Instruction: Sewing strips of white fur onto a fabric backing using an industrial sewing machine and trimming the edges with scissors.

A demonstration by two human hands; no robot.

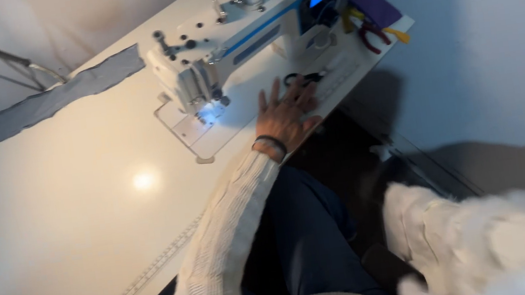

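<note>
My left hand (285, 114) lies flat, palm down and fingers spread, on the white table (48, 216), just right of the needle plate of a white and blue sewing machine (228, 37). It holds nothing; a dark band sits on the wrist. Black scissors (304, 78) lie right beyond the fingertips. My right arm in a fluffy white sleeve (491, 239) stretches, blurred, to the lower right edge of the view. That hand is cut off by the edge.
A long grey strip of cloth (66, 92) lies at the table's back left. Red- and yellow-handled pliers (376, 34) and a purple cloth (372, 4) lie behind the machine. A ruler scale (150, 270) runs along the table's near edge.
</note>
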